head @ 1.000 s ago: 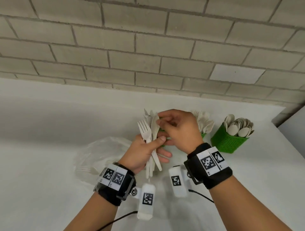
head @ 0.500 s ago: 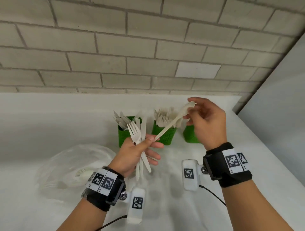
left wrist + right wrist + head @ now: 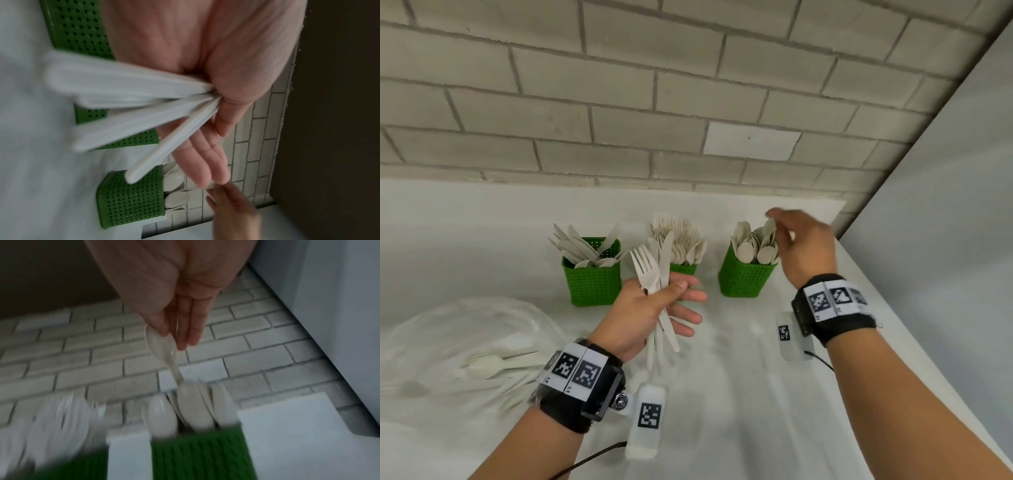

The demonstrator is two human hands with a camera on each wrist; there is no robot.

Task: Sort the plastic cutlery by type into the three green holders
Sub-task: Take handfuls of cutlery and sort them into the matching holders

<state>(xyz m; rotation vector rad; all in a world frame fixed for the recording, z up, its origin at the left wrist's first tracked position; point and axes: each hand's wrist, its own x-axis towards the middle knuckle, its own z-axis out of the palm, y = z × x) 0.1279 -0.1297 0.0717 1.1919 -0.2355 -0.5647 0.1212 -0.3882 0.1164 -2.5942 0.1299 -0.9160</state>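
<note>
Three green holders stand in a row by the wall: the knife holder on the left, the fork holder in the middle, the spoon holder on the right. My left hand grips a bunch of white cutlery, a fork and a knife among it, in front of the fork holder. Over the spoon holder, my right hand pinches a spoon by its bowl, the handle pointing down among the other spoons. The left wrist view shows the bunch's handles fanned out below my left hand.
A clear plastic bag with loose cutlery lies on the white table at the left. A brick wall runs behind the holders. A grey panel closes the right side, close to the spoon holder.
My right hand drew a spoon out of the bunch in my left hand and carried it right, over the spoon holder. The left hand kept hold of the remaining cutlery.
</note>
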